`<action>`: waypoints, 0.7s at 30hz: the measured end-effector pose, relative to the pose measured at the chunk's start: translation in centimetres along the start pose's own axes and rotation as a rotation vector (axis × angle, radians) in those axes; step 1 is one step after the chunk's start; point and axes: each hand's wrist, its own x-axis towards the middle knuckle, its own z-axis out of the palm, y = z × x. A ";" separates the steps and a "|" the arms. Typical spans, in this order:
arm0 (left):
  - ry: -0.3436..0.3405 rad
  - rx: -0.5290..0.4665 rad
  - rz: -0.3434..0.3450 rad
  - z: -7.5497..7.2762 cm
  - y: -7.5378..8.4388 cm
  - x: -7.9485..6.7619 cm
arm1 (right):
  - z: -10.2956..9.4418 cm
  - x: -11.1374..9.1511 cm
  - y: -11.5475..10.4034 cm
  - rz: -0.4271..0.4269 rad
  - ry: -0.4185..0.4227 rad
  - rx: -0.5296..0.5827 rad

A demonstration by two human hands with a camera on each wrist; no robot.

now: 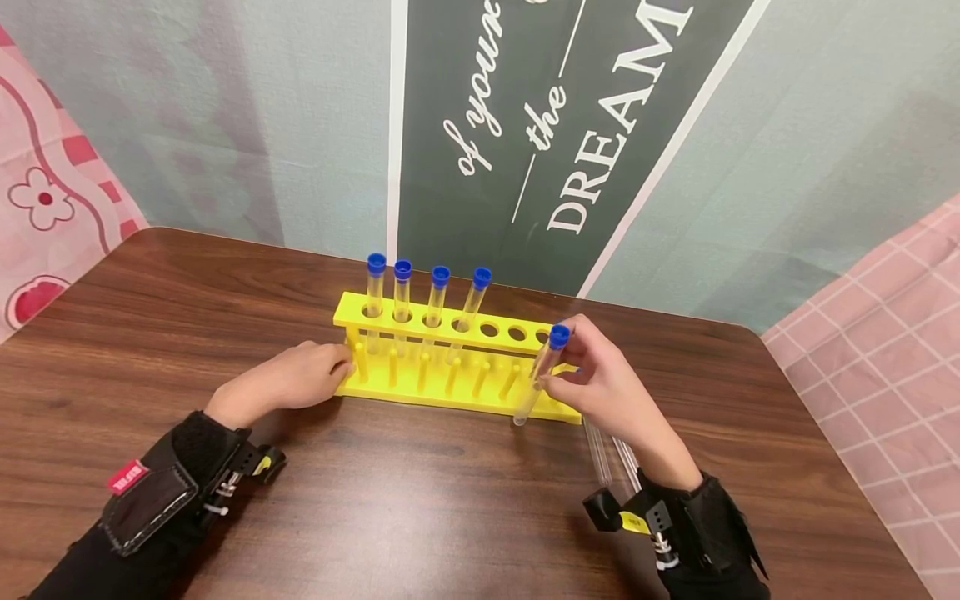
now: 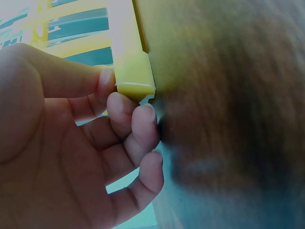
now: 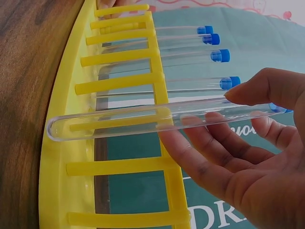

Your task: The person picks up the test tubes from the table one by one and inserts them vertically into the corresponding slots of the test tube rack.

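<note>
The left end of a yellow plastic test-tube rack (image 1: 465, 402) is gripped by the left hand (image 1: 311, 372); its base is pinched between thumb and fingers at the corner. A clear tube with a bright blue cap (image 1: 534, 392) is held by the right hand (image 1: 600, 375), pinched below the cap between the thumb and the fingers. This tube is tilted in front of the right half of the rack, with its rounded lower end pointed down toward the front edge of the base. Four clear blue-capped tubes (image 1: 437, 297) are seated in the leftmost four holes of the top bar; the fourth is tilted to the right, while the leftmost is kept nearly upright. The rack is set on a brown wood-grain table (image 1: 405, 500). Beside the right wrist, clear tubes lying flat (image 1: 597, 454) are seen on the tabletop, partly hidden by the forearm. Behind the table, a dark green panel (image 1: 450, 217) is hung, marked with white lettering (image 1: 622, 117). Both forearms are covered by black sleeves (image 1: 82, 550).
</note>
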 end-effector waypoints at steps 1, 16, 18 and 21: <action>0.000 0.000 0.000 0.0 0.0 0.0 | 0.0 0.0 0.0 -0.003 0.000 -0.002; -0.001 0.009 -0.006 0.0 0.0 0.1 | 0.4 0.0 -0.1 0.003 -0.007 -0.008; -0.004 0.008 -0.009 0.0 0.0 0.1 | 0.5 0.0 -0.1 0.008 -0.006 -0.012; -0.009 0.008 -0.016 0.0 0.1 0.1 | 0.7 0.0 -0.2 0.017 -0.005 -0.009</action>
